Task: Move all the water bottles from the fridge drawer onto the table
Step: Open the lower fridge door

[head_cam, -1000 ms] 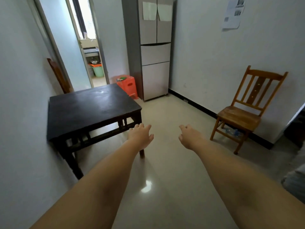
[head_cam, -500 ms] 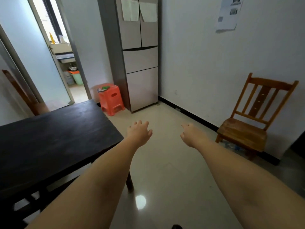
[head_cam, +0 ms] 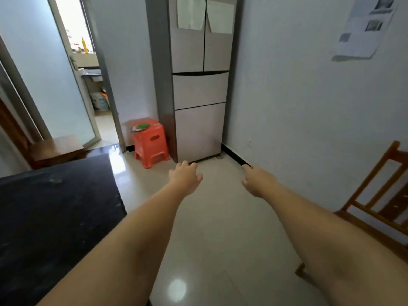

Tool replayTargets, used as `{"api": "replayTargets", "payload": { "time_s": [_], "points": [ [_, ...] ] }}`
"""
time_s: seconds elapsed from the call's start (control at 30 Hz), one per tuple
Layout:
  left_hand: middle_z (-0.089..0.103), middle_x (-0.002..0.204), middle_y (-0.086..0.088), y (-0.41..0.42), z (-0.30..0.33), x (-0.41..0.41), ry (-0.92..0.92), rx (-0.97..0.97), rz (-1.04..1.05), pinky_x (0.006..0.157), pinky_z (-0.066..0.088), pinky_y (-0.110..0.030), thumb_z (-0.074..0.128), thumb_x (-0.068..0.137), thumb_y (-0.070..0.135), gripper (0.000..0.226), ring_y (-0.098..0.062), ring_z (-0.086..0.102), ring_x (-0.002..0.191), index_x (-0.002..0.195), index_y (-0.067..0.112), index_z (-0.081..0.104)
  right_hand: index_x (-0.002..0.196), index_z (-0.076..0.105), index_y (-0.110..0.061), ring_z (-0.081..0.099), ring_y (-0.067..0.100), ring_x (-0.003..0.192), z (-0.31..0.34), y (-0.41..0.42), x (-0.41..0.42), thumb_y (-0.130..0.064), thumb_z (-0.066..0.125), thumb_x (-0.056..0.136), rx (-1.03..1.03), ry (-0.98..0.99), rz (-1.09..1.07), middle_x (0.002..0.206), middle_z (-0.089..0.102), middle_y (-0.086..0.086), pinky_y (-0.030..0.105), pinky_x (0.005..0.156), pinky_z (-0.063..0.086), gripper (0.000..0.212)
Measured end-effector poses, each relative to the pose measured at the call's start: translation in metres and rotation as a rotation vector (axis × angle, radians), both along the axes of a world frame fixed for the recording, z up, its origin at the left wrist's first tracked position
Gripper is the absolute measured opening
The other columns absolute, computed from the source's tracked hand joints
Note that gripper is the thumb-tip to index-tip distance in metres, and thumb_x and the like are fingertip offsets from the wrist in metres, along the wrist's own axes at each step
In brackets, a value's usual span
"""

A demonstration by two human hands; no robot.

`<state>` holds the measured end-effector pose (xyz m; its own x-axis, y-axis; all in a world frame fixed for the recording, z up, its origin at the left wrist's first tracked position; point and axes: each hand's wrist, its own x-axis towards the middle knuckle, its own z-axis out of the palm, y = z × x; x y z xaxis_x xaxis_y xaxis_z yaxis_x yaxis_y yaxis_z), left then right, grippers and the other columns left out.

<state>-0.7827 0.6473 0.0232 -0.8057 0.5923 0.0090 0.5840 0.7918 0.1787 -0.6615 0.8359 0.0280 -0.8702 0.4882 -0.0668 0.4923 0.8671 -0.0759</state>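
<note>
Since a second ago: fridge [head_cam: 198, 85] looms closer and more central, the black table [head_cam: 55, 217] has slid to the left edge.
Head view, step: the approach, I'd say; both fridge drawers [head_cam: 199, 91] are shut and no water bottles show, presumably inside.
Left hand [head_cam: 184, 178]: stretched forward, fingers loosely spread, holding nothing.
Right hand [head_cam: 257, 181]: out ahead, fingers loosely curled downward, empty.
Next move: close in, grip a drawer's top edge, pull.
Room: open floor [head_cam: 209, 239] straight ahead.
Edges: table corner on the left, wooden chair [head_cam: 379, 195] on the right, orange stool [head_cam: 151, 142] beside the fridge.
</note>
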Motion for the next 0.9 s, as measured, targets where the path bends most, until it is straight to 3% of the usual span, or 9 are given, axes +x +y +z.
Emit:
{"api": "replayTargets", "payload": {
  "time_s": [0.13,0.47,0.9],
  "points": [
    [0.047,0.129,-0.012,0.05,-0.009,-0.089,0.018,-0.011,0.0,0.093,0.039,-0.044,0.038,0.094,0.042,0.043,-0.031,0.043,0.121,0.127,0.016,0.048,0.141,0.035,-0.014,0.049,0.035,0.12,-0.016,0.049,-0.089,-0.03,0.035,0.097,0.021,-0.008,0.022,0.138,0.041,0.015,0.042,0.095,0.044,0.046],
    [0.048,0.129,-0.014,0.156,0.025,-0.333,0.057,0.032,0.007,0.094,0.04,-0.046,0.036,0.096,0.043,0.047,-0.032,0.043,0.122,0.134,0.018,0.044,0.141,0.036,-0.015,0.048,0.035,0.122,0.007,0.172,-0.32,-0.029,0.038,0.097,-0.011,0.097,0.004,0.137,0.045,0.016,0.042,0.095,0.042,0.046],
    [0.048,0.126,-0.014,0.286,-0.008,-0.597,-0.005,-0.023,0.074,0.092,0.044,-0.045,0.037,0.096,0.044,0.045,-0.032,0.046,0.117,0.127,0.014,0.047,0.142,0.032,-0.012,0.046,0.036,0.121,-0.017,0.314,-0.605,-0.028,0.034,0.1,-0.007,0.008,0.068,0.138,0.04,0.018,0.045,0.099,0.043,0.045]
  ]
}}
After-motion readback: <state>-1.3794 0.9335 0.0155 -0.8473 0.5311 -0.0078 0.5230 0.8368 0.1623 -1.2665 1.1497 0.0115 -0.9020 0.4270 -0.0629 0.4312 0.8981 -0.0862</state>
